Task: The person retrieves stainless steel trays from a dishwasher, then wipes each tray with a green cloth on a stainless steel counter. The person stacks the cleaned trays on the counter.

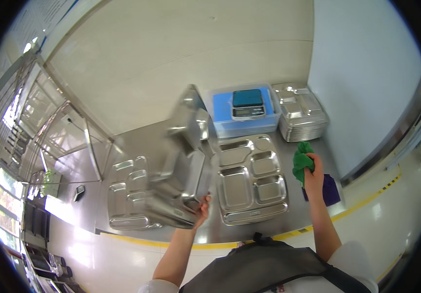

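Observation:
My left hand (202, 213) grips the lower edge of a stainless steel compartment tray (192, 172), held up steeply tilted and blurred. A crumpled green cloth (302, 163) is bunched in my right hand (315, 175), raised at the right side of the steel table (205, 233). Beneath that hand lies a folded purple cloth (330, 190). Between my hands, another compartment tray (235, 187) rests flat with its hollows facing up. To the left, a further tray (118, 203) lies on the table, partly hidden by the lifted one.
Behind the trays stands a clear plastic box (247, 129) with a blue lid or sheet, bearing a digital scale (247, 104). A tall stack of trays (303, 126) fills the back right corner. A wire rack (60, 121) and a small dark device (79, 193) are at left.

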A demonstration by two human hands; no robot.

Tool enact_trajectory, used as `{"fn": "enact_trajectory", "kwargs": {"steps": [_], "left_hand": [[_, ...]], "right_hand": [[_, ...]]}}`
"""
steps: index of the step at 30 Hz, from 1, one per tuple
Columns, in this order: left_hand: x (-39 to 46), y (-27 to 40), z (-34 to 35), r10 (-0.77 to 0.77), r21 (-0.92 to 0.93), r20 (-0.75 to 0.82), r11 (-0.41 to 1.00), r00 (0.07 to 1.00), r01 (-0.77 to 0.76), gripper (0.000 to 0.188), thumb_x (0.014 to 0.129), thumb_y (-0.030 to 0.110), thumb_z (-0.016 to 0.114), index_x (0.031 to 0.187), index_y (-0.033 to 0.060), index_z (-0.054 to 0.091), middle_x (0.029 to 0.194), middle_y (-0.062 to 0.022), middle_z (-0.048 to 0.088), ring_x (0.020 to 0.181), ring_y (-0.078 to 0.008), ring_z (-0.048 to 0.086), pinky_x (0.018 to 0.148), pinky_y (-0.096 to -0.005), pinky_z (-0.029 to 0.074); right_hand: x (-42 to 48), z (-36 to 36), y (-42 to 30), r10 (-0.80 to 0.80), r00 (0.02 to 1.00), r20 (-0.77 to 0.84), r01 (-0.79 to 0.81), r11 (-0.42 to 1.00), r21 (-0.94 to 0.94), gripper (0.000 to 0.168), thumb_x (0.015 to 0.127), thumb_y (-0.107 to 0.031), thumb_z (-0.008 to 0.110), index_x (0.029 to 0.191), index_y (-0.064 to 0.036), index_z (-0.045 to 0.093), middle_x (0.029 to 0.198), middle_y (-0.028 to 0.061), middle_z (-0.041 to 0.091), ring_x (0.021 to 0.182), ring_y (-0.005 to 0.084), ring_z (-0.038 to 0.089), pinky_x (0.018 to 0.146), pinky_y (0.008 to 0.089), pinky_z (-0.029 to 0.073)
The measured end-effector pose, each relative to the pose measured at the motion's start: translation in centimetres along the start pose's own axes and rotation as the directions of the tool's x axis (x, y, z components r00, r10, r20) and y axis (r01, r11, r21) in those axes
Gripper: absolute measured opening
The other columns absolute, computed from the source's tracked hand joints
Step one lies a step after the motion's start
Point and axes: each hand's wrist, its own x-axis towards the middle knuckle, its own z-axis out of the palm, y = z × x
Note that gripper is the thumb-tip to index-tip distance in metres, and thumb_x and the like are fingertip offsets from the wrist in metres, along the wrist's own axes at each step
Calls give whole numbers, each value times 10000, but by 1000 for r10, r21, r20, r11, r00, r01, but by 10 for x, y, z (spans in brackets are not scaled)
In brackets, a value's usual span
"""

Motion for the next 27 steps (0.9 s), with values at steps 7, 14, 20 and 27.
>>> {"fn": "enact_trajectory", "kwargs": {"steps": [7,14,20,27], "left_hand": [[-25,49,16,-220,100,468,975,856,197,622,900,375,484,1283,-109,409,853,-153,502,504,-137,421,447,-231,364],[-96,235,-107,813,847,-67,353,578,-398,139,848,130,626,965,72,580,756,-23,583,638,-139,561,514,-286,466],[-140,349,-194,958,970,14,-83,286,230,508,770,249,700,1160,-54,583,968,-167,663,849,-215,615,741,-346,487],[-91,313,-121,740,296,590,-571,323,766,463,900,251,540,1300,30,466,1177,-199,559,1036,-340,556,888,-418,447]], "right_hand": [[-11,21,-14,-29,994,108,21,997,73,344,785,117,495,1096,-29,527,1026,104,530,1001,231,521,924,293,380],[-22,4,-19,-55,982,183,66,996,-57,362,764,123,481,1090,-28,527,1020,101,535,974,232,531,910,296,394],[-27,-13,8,-19,985,170,47,985,-163,384,737,116,483,1088,-31,530,1028,116,534,1009,272,533,928,316,395],[8,36,-1,3,946,324,41,991,-127,463,740,88,509,1179,-57,484,1143,169,527,1119,338,509,971,365,386]]}}
